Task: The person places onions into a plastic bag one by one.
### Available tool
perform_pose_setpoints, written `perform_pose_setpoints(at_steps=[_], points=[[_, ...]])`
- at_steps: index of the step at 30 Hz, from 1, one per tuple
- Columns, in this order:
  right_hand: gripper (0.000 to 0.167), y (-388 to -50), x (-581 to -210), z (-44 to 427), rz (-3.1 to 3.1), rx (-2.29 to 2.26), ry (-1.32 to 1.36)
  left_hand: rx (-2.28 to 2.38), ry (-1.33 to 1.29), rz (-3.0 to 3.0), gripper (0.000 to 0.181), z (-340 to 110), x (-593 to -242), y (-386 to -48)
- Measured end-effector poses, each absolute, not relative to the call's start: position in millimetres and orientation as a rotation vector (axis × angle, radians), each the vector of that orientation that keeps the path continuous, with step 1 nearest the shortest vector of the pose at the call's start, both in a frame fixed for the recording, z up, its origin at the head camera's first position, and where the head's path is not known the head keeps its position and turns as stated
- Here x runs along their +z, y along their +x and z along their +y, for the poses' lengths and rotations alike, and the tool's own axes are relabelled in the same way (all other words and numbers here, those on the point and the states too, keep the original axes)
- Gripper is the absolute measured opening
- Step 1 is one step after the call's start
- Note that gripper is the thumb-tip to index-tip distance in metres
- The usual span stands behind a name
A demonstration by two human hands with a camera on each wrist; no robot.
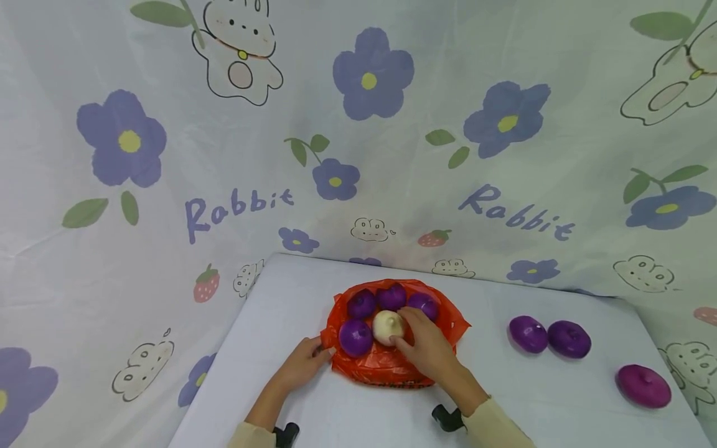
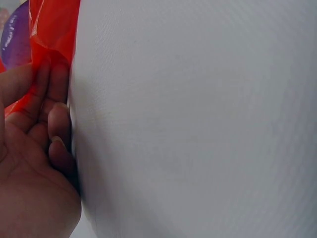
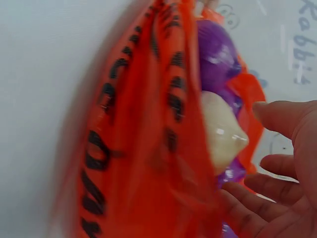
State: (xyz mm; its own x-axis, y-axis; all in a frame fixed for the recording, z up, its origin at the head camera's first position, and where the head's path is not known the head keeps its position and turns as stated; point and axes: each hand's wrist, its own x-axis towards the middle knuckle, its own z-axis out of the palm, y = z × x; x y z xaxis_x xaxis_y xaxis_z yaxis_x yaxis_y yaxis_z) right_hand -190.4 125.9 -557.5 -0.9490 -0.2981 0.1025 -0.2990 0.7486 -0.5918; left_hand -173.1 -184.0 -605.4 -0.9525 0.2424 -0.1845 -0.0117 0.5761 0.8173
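A red plastic bag point(image 1: 386, 367) lies spread on the table with several purple onions point(image 1: 355, 338) and one white onion point(image 1: 388, 328) in it. My left hand point(image 1: 305, 363) pinches the bag's left edge between thumb and fingers; the left wrist view has the red film point(image 2: 52, 25) at the fingertips. Over the bag's right side, my right hand point(image 1: 428, 348) is beside the white onion. In the right wrist view its fingers are spread, with a gap between them and the pale onion point(image 3: 220, 131).
To the right on the white table point(image 1: 482, 379) lie two purple onions side by side, one of them an oval onion point(image 1: 528, 334). A magenta onion point(image 1: 643, 386) sits near the right edge. Behind the table hangs a patterned curtain point(image 1: 392, 168).
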Motion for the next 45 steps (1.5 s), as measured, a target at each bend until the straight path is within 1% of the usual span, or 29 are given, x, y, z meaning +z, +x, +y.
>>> perform_pose_setpoints(at_steps=[4,12,20,29,35,41,45], points=[[0.061,-186.3,-547.2,137.1,-2.891,1.018,0.484,1.321,0.22,2.549,0.024,-183.4,-605.6,-173.7],[0.061,-177.7,-524.8,168.1,-2.817,1.096,0.405,1.318,0.214,2.555,0.025,-183.2,-604.0,-173.9],[0.064,-170.8,-517.6,192.8,-2.804,1.056,0.355,1.328,0.206,2.537,0.024,-184.3,-606.2,-173.4],[0.077,-163.5,-517.3,233.0,-2.758,1.025,0.141,1.329,0.194,2.527,0.025,-183.3,-606.8,-173.7],[0.088,-159.5,-514.5,261.7,-2.772,1.008,0.016,1.319,0.184,2.531,0.025,-184.2,-605.3,-173.2],[0.097,-156.0,-518.3,297.2,-2.775,0.973,-0.049,1.335,0.19,2.537,0.024,-184.6,-605.6,-172.5],[0.097,-153.7,-524.0,327.2,-2.749,0.931,-0.059,1.334,0.2,2.551,0.025,-184.9,-605.5,-171.2]])
